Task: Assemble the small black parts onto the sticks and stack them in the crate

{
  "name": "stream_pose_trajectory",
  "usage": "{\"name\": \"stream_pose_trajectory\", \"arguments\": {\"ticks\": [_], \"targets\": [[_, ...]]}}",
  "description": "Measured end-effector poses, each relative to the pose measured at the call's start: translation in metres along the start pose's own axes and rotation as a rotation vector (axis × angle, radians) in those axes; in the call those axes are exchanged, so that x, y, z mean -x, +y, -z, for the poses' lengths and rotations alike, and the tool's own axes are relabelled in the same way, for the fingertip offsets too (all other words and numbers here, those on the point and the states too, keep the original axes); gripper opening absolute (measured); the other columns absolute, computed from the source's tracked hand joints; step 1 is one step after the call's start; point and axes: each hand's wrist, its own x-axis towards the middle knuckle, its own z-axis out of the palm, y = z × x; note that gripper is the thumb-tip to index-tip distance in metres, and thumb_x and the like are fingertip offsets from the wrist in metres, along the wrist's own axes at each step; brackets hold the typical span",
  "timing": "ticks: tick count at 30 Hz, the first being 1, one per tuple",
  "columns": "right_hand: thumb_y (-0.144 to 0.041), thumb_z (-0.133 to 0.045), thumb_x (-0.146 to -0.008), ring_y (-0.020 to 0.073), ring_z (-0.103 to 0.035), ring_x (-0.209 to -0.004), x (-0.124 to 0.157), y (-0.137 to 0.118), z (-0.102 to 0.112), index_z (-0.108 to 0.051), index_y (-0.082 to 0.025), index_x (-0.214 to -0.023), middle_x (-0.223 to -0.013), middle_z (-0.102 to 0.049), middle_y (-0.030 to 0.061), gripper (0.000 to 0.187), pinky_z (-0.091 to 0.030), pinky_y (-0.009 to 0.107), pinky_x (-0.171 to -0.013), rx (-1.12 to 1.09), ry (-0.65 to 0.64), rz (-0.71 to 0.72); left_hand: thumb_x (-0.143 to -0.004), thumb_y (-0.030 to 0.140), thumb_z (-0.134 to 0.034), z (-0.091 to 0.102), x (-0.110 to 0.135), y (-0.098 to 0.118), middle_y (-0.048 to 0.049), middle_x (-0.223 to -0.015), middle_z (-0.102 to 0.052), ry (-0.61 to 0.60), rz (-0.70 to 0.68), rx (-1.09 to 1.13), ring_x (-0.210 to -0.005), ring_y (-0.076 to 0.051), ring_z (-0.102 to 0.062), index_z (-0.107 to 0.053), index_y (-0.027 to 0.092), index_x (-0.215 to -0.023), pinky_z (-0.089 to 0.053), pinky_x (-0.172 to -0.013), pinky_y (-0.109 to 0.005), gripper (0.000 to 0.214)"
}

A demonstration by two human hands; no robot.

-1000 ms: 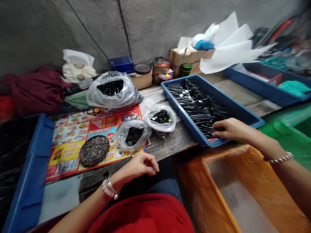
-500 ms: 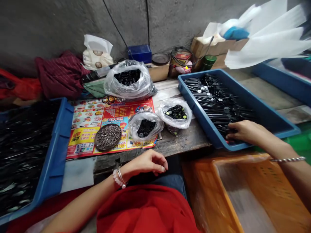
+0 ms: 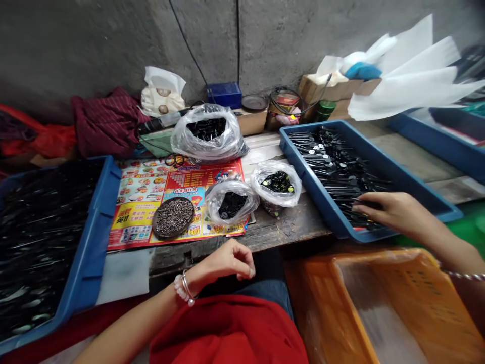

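My right hand (image 3: 384,210) is over the near end of a blue tray (image 3: 316,197) of long, thin black parts (image 3: 335,167), some with pale round discs. Its thumb and fingers are pinched together at the parts. Something dark shows between them, but I cannot make out what they hold. Above my lap, near the bench edge, my left hand (image 3: 231,260) is loosely curled with nothing visible in it. Beyond it lie a plastic bag of small black pieces (image 3: 232,205), another bag of black and yellow-green pieces (image 3: 278,183), and a round dish of small metal rivets or screws (image 3: 173,217).
A large plastic bag of black parts (image 3: 207,130) stands behind the printed flyer (image 3: 140,215). At the left is another blue tray (image 3: 89,253) full of black parts. An orange crate (image 3: 341,303) sits below the right tray. White foam sheets (image 3: 409,83) overhang the back right.
My right hand has shifted slightly within the tray's near end, its fingers still pinched. My left hand has curled a little more, staying above my lap. The view has tilted slightly upward.
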Motion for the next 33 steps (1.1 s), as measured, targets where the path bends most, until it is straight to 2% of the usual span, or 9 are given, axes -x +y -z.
{"name": "stream_pose_trajectory", "arguments": {"ticks": [4,8,14,19,21,23,26,28,33], "targets": [[-0.042,-0.057,-0.093,0.0237,-0.069,-0.08,0.019,-0.069,0.005,-0.073,-0.019,-0.096,-0.092,-0.075,0.0094,0.028,-0.049,0.031,-0.072,-0.212,0.048,0.228,-0.055,0.019,-0.07,0.001,-0.003,0.002,0.0011,-0.051,-0.061,0.02,-0.06,0.02,-0.048,-0.01,-0.05,-0.067,0.013,-0.057,-0.038,-0.05,-0.021,0.007],[-0.036,-0.048,-0.099,0.0235,-0.068,-0.077,0.022,-0.122,-0.028,-0.069,-0.018,-0.117,-0.092,-0.072,0.0089,0.033,-0.047,0.032,-0.069,-0.182,-0.019,0.327,-0.055,0.018,-0.071,0.001,-0.004,0.003,0.0013,-0.052,-0.06,0.037,-0.091,0.047,-0.049,-0.009,-0.049,-0.065,0.013,-0.058,-0.037,-0.05,-0.02,0.008],[-0.033,-0.047,-0.099,0.0255,-0.067,-0.077,0.001,-0.126,-0.088,-0.065,-0.015,-0.127,-0.093,-0.072,0.0111,0.038,-0.046,0.033,-0.069,-0.155,0.035,0.225,-0.062,0.025,-0.077,0.005,0.002,-0.002,-0.0037,-0.066,-0.068,0.072,-0.131,0.102,-0.058,-0.012,-0.058,-0.072,0.012,-0.07,-0.045,-0.055,-0.022,0.016],[-0.034,-0.052,-0.095,0.0263,-0.067,-0.085,0.005,-0.122,-0.095,-0.067,-0.017,-0.126,-0.099,-0.073,0.0112,0.038,-0.049,0.036,-0.078,-0.395,0.062,0.172,-0.066,0.028,-0.079,0.011,0.003,-0.01,-0.0068,-0.077,-0.073,-0.022,-0.131,0.072,-0.064,-0.013,-0.061,-0.078,0.012,-0.083,-0.048,-0.057,-0.022,0.023],[-0.036,-0.059,-0.092,0.0246,-0.066,-0.085,0.017,-0.129,-0.093,-0.069,-0.019,-0.123,-0.103,-0.073,0.0095,0.036,-0.049,0.036,-0.081,-0.582,0.097,0.062,-0.064,0.024,-0.077,0.011,0.001,-0.013,-0.0057,-0.074,-0.072,-0.012,-0.135,0.055,-0.062,-0.013,-0.06,-0.079,0.013,-0.078,-0.047,-0.057,-0.022,0.018],[-0.038,-0.063,-0.089,0.0188,-0.061,-0.072,0.037,-0.141,-0.094,-0.069,-0.022,-0.122,-0.095,-0.071,0.0052,0.037,-0.049,0.032,-0.072,-0.868,0.088,-0.128,-0.061,0.019,-0.076,0.011,-0.001,-0.015,-0.0046,-0.072,-0.072,-0.003,-0.146,0.044,-0.062,-0.013,-0.06,-0.079,0.014,-0.075,-0.048,-0.059,-0.023,0.015],[-0.043,-0.073,-0.083,0.0105,-0.045,-0.055,0.072,-0.164,-0.105,-0.072,-0.024,-0.116,-0.077,-0.06,-0.0006,0.039,-0.041,0.023,-0.051,-1.438,-0.062,-0.414,-0.058,0.015,-0.074,0.009,-0.003,-0.016,-0.0036,-0.07,-0.072,-0.01,-0.176,0.013,-0.066,-0.015,-0.061,-0.078,0.015,-0.069,-0.048,-0.063,-0.024,0.012],[-0.042,-0.083,-0.074,0.0093,-0.045,-0.058,0.095,-0.177,-0.115,-0.076,-0.02,-0.108,-0.078,-0.057,0.0002,0.041,-0.042,0.02,-0.05,-1.694,-0.192,-0.551,-0.057,0.015,-0.073,0.007,-0.002,-0.016,-0.0035,-0.068,-0.071,-0.019,-0.193,-0.011,-0.067,-0.016,-0.061,-0.076,0.015,-0.066,-0.049,-0.064,-0.024,0.009],[-0.038,-0.093,-0.063,0.01,-0.053,-0.063,0.127,-0.195,-0.136,-0.079,-0.016,-0.099,-0.077,-0.059,0.0014,0.045,-0.055,0.027,-0.073,-1.84,-0.354,-0.764,-0.059,0.015,-0.073,-0.001,0.002,-0.018,-0.0036,-0.069,-0.07,0.003,-0.19,-0.057,-0.066,-0.015,-0.06,-0.074,0.013,-0.066,-0.048,-0.063,-0.024,0.007]]}}
